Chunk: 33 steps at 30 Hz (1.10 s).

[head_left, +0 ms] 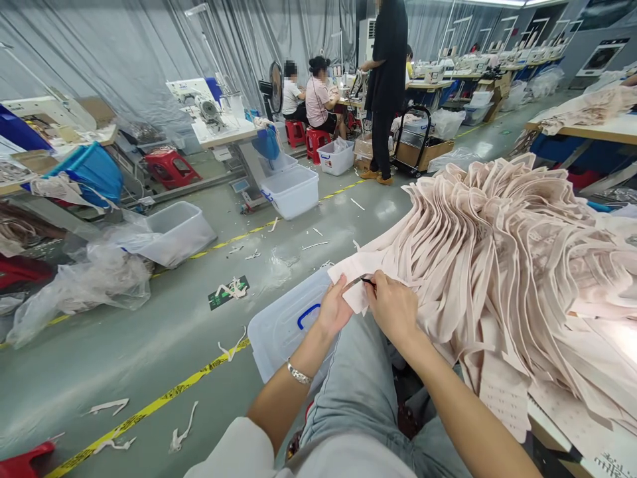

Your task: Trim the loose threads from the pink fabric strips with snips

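L hand (334, 311) pinches fabric piece (351, 273) | R hand (393, 307) grips snips (362, 281)

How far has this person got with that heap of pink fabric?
Scraps on the floor suggest some trimming is done. In hand: the left hand holds a fabric piece while the right hand works a small cutting tool at its edge. A large fabric pile remains alongside.
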Tool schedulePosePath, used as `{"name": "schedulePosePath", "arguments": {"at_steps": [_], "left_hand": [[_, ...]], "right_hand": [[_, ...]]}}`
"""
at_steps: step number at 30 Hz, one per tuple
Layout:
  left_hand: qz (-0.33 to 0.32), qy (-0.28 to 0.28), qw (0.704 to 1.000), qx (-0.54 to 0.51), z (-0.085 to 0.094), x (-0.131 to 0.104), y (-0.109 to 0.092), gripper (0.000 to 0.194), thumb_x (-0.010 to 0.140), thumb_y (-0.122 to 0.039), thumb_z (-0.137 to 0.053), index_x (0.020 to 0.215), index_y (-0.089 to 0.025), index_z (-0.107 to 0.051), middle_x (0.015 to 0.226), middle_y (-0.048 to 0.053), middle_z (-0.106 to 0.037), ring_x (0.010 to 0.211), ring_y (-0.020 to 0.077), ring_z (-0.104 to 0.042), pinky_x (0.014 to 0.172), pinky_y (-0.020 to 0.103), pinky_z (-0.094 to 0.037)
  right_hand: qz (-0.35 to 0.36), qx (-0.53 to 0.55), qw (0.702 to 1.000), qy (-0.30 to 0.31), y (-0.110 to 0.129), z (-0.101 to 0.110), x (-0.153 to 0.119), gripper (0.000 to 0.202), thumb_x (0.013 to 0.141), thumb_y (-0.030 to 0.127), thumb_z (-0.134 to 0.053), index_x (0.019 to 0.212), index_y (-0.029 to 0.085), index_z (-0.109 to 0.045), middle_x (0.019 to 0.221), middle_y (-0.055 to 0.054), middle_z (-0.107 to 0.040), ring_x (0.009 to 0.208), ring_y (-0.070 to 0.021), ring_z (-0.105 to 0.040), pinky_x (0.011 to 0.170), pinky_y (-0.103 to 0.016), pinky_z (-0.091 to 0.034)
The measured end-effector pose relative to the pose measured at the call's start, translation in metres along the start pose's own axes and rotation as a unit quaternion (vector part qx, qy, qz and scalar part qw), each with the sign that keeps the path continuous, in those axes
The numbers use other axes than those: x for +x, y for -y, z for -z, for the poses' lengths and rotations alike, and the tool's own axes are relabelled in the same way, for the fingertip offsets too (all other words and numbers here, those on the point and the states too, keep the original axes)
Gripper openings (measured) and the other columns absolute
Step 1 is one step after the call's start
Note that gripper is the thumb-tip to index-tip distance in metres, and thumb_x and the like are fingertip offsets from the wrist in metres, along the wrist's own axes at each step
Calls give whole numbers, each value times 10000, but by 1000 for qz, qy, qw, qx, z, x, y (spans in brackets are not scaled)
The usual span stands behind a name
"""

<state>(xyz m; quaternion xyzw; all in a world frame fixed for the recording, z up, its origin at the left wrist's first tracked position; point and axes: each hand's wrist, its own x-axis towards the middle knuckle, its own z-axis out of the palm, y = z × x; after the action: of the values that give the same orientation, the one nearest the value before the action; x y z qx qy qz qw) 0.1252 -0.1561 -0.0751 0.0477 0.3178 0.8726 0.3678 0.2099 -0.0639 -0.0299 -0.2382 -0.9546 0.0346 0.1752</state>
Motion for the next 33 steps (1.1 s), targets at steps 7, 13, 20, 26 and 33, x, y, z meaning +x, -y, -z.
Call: {"name": "schedulePosePath", "arguments": {"at_steps": [7,13,20,26,33], "left_hand": [[83,2,992,92,21,6,9,373,541,-89,-887,877,-101,-727,839,90,-749,878,256,-695,922,367,-469],[50,27,998,18,14,14,-6,375,769,-376,-723,1041,-118,-710,1053,127,-735,1086,294,-657,995,393,-463],[34,48,998,-16,4,6,-5,373,850,-324,-654,1155,-109,-659,1145,152,-705,1192,316,-608,1054,434,-433],[-36,51,992,109,16,11,11,481,735,-331,-790,1173,-179,-663,1309,124,-626,1279,307,-533,1093,452,-385],[-37,48,962,267,33,33,38,637,478,-35,-840,1067,-250,-727,1274,77,-653,1293,314,-514,1163,473,-275]], "right_hand": [[-31,44,997,-49,-20,-1,-10,248,962,367,-424,907,177,-575,751,-57,-708,637,-179,-629,521,-270,-205],[-34,93,994,-50,-22,3,-19,213,941,374,-458,936,184,-554,799,-48,-714,695,-185,-648,546,-263,-266],[-5,22,1000,17,-4,1,-6,190,954,339,-466,978,187,-578,808,-56,-712,687,-191,-655,526,-286,-213],[-9,-9,1000,23,-10,-4,-5,198,963,329,-465,949,183,-596,774,-63,-717,641,-182,-643,517,-291,-172],[-41,13,999,11,-25,-1,-12,211,950,353,-483,928,181,-603,743,-52,-710,639,-178,-639,511,-279,-176]]}}
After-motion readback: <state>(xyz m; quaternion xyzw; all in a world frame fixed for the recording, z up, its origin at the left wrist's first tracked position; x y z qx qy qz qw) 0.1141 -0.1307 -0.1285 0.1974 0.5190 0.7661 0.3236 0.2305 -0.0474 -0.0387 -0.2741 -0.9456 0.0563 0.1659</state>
